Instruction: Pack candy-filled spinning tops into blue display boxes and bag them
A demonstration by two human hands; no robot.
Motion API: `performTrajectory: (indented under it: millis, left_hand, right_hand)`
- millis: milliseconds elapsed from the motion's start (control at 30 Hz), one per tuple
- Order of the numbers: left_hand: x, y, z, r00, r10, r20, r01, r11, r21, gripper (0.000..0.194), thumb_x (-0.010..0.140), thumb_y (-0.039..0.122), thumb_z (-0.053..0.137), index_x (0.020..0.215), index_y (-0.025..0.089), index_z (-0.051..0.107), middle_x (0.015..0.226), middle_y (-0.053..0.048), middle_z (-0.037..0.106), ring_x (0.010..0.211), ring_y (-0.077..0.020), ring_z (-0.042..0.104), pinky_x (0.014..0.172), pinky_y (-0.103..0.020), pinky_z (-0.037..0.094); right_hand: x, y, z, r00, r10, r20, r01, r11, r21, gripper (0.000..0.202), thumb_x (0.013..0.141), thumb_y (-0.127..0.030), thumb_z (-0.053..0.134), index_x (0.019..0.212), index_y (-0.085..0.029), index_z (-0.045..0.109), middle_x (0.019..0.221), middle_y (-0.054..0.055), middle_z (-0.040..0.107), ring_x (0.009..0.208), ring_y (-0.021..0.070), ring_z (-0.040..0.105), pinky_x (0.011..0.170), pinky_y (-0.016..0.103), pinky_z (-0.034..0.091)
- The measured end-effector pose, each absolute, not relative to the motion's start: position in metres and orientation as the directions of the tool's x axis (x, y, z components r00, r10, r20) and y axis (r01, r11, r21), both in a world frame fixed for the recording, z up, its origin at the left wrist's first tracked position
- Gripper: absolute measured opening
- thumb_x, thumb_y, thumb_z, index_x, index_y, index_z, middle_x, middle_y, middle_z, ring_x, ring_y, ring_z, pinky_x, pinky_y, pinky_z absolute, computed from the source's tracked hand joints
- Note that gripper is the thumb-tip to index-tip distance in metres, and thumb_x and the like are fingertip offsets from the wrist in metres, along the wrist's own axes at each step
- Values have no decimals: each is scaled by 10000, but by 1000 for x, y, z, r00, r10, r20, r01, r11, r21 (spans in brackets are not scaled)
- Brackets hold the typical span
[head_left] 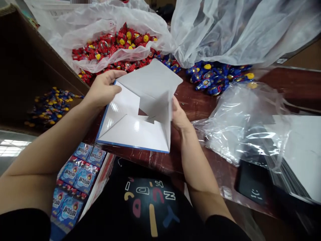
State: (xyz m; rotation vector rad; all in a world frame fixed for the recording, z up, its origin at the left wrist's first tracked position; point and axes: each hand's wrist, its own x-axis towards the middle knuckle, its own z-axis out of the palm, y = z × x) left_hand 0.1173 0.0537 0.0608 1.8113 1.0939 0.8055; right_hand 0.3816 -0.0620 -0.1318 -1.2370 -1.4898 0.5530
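Observation:
A thin cardboard box [135,134], white inside with a blue edge, is held up in front of my body. Its flaps stand partly unfolded, and a gap shows through its middle. My left hand [106,85] pinches the box's upper left edge between thumb and fingers. At the right side, my right hand [179,113] grips the box wall, its fingers partly hidden behind the cardboard. Behind the box lie red toys [107,47] in a white plastic bag and blue toys [213,77] on the dark red table [193,103].
Clear plastic bags [233,130] lie on the right, beside a stack of white sheets [301,147] and a black flat object [252,182]. A large carton [47,43] with small toys stands at the left. Blue printed packs [82,179] fill a box at lower left.

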Motion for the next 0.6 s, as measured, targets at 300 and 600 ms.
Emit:
performTrajectory:
  millis: [300, 600]
  left_hand:
    - [128, 53, 54, 375, 919, 121, 321, -251, 913, 595, 720, -159, 508, 1198, 129, 717, 1154, -48, 787, 1062, -212, 740, 991, -352, 573]
    - [51, -75, 61, 210, 568, 796, 257, -817, 516, 261, 1111, 349, 541, 1304, 380, 714, 1354, 7, 709, 1299, -221, 676, 1195, -446, 514]
  right_hand:
    - [349, -79, -112, 311, 799, 515, 532, 303, -791, 1284, 833, -927, 618, 1729, -168, 101, 1811, 241, 112, 1709, 331, 184, 1381, 627, 195]
    - [339, -72, -69, -89, 919, 384, 679, 338, -652, 778, 795, -988, 622, 1014, -241, 614, 1535, 198, 582, 1488, 433, 487, 1191, 668, 393]
